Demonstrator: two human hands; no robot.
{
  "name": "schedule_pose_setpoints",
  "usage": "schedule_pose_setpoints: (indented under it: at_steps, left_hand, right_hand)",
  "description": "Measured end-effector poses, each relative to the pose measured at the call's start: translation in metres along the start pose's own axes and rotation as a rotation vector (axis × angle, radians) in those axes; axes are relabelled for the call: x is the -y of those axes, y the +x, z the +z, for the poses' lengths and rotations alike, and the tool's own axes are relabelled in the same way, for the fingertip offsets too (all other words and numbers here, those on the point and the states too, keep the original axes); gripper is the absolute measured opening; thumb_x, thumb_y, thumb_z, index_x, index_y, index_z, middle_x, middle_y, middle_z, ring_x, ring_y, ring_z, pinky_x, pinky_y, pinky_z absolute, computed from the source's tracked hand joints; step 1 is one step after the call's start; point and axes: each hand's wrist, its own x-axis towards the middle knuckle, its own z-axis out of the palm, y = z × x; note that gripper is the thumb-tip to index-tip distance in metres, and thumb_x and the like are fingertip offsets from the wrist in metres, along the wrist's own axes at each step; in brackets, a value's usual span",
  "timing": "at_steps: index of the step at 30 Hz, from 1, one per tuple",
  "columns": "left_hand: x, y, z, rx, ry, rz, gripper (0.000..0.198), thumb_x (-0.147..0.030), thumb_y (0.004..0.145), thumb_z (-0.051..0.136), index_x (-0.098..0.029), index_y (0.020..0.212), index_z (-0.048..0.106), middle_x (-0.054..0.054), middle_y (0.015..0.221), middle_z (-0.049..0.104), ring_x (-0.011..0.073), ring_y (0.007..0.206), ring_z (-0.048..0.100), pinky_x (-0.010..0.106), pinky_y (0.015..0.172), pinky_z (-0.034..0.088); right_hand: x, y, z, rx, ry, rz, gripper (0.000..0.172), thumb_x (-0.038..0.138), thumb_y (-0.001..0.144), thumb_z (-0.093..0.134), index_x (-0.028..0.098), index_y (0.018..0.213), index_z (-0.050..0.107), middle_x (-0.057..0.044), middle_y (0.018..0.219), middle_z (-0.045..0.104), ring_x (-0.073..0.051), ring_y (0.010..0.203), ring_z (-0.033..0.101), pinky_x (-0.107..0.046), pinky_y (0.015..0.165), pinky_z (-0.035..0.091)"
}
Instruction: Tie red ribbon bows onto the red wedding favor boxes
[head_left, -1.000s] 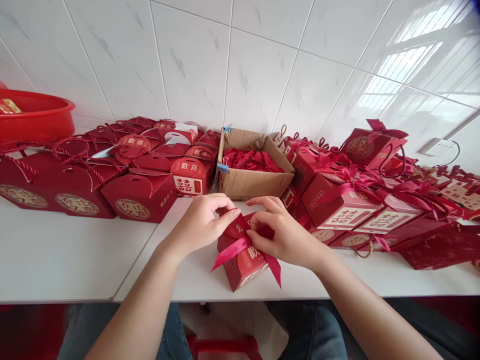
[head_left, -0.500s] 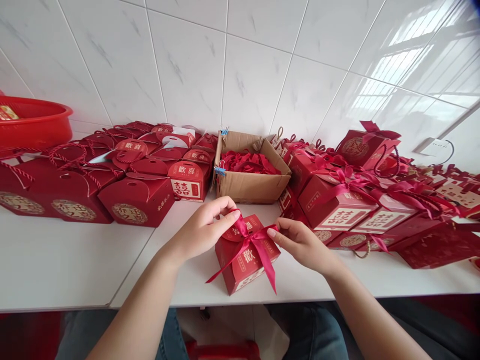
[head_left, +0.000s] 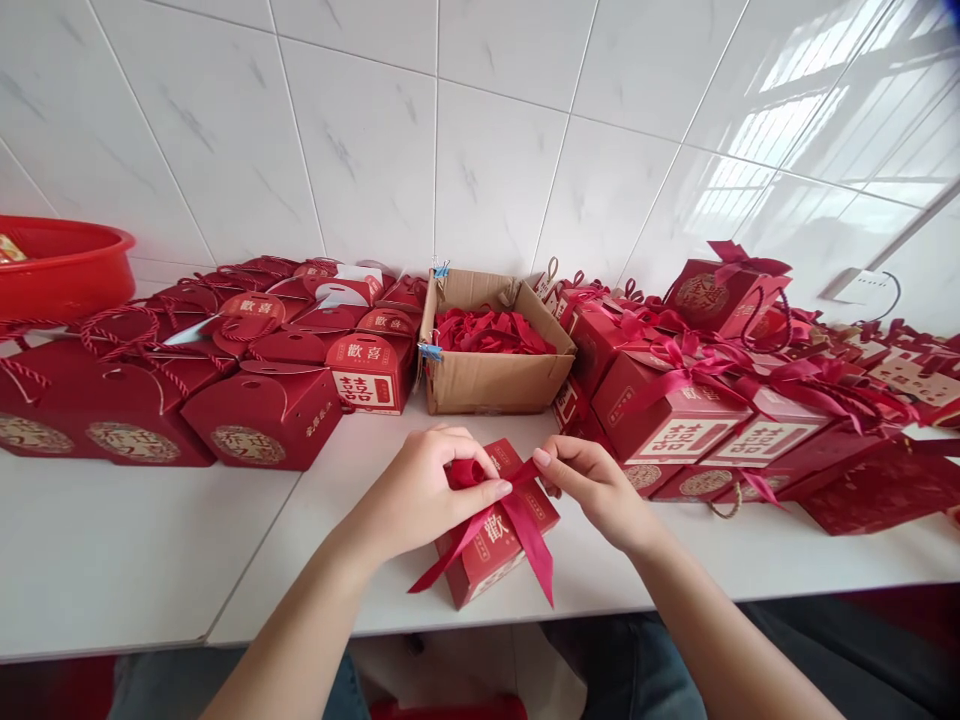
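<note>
A small red gift box [head_left: 495,535] with gold lettering stands on the white table near its front edge, turned at an angle. A shiny red ribbon [head_left: 529,545] is tied in a bow on its top, with two tails hanging over the front. My left hand [head_left: 442,490] lies over the box's left side, thumb and fingers closed on the ribbon near the knot. At the right, my right hand [head_left: 592,485] pinches the bow's right loop between thumb and fingers. The left loop is partly hidden behind my left hand.
Behind the box is an open cardboard box [head_left: 499,385] of red ribbons. Red boxes with cord handles [head_left: 259,415] fill the left; ribboned boxes [head_left: 671,410] are stacked at the right. A red basin [head_left: 67,275] stands far left. Fingertips of another person show at the right edge.
My left hand has moved from the left loop down to the knot, and its thumb now lies across the bow's middle. My right hand still holds the right loop. The view has shifted slightly.
</note>
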Motion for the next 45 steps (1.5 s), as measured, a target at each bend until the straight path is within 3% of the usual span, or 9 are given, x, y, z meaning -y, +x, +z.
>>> schedule_pose_setpoints:
  at_steps: [4,13,18,22,26,28,33,45]
  left_hand:
    - [0.002,0.003,-0.002,0.038,-0.009,-0.032,0.023,-0.044,0.078,0.067,-0.022,0.075,0.071,0.002,0.084,0.064,0.0166,0.075,0.063,0.029,0.073,0.048]
    - [0.003,0.003,-0.002,0.023,0.135,0.037,0.019,-0.043,0.076,0.069,-0.024,0.072,0.072,0.002,0.077,0.066,0.0201,0.079,0.061,0.031,0.073,0.046]
    - [0.0,0.003,-0.007,0.019,-0.042,-0.053,0.024,-0.046,0.078,0.067,-0.023,0.081,0.07,0.002,0.086,0.07,0.0189,0.079,0.065,0.029,0.071,0.05]
    - [0.003,0.001,-0.024,0.035,-0.125,-0.053,0.025,-0.042,0.077,0.069,-0.023,0.093,0.068,0.002,0.092,0.071,0.0186,0.088,0.065,0.028,0.077,0.051]
    - [0.008,-0.001,-0.035,0.012,-0.155,-0.087,0.025,-0.044,0.082,0.064,-0.02,0.086,0.068,0.003,0.087,0.071,0.0192,0.086,0.065,0.03,0.078,0.05]
    - [0.008,-0.001,-0.035,-0.003,-0.18,-0.09,0.026,-0.044,0.083,0.061,-0.019,0.082,0.067,0.004,0.084,0.071,0.0192,0.083,0.065,0.03,0.076,0.05]
    - [0.003,0.002,-0.026,-0.102,-0.117,-0.035,0.025,-0.042,0.083,0.061,-0.018,0.076,0.066,0.002,0.078,0.07,0.0178,0.076,0.063,0.028,0.07,0.049]
    - [0.011,0.009,-0.014,-0.236,-0.138,-0.039,0.018,-0.034,0.079,0.066,-0.018,0.073,0.07,0.003,0.075,0.072,0.0178,0.071,0.065,0.025,0.063,0.049]
  right_hand:
    - [-0.002,0.0,0.002,-0.024,0.017,0.004,0.046,0.055,0.085,0.057,0.018,0.061,0.042,0.004,0.059,0.033,-0.01,0.057,0.027,-0.025,0.053,0.023]
    - [-0.006,-0.001,0.0,-0.078,-0.011,-0.002,0.043,0.054,0.085,0.058,0.018,0.064,0.044,0.004,0.062,0.034,-0.01,0.058,0.028,-0.025,0.054,0.023]
    - [-0.008,-0.004,0.001,-0.054,-0.138,0.023,0.046,0.057,0.088,0.05,0.019,0.065,0.038,0.004,0.062,0.031,-0.01,0.057,0.028,-0.025,0.052,0.024]
    - [-0.008,-0.006,0.003,-0.094,-0.215,0.0,0.042,0.056,0.092,0.045,0.019,0.073,0.044,0.003,0.067,0.041,-0.011,0.06,0.038,-0.024,0.054,0.032]
    - [0.001,-0.006,0.006,-0.247,-0.284,-0.111,0.03,0.048,0.092,0.051,0.019,0.096,0.052,-0.003,0.086,0.057,-0.014,0.072,0.053,-0.026,0.062,0.044]
    - [0.008,-0.004,0.009,-0.3,-0.399,-0.215,0.022,0.04,0.09,0.056,0.019,0.096,0.058,-0.006,0.093,0.058,-0.016,0.079,0.057,-0.029,0.068,0.047]
    - [0.025,0.003,0.022,-0.169,-0.579,-0.362,0.011,0.028,0.084,0.065,0.02,0.077,0.067,-0.009,0.108,0.056,-0.022,0.102,0.057,-0.039,0.09,0.048]
    - [0.031,0.012,0.02,0.108,-0.673,-0.356,0.012,0.017,0.082,0.062,0.018,0.071,0.056,-0.009,0.113,0.055,-0.024,0.115,0.046,-0.046,0.101,0.04]
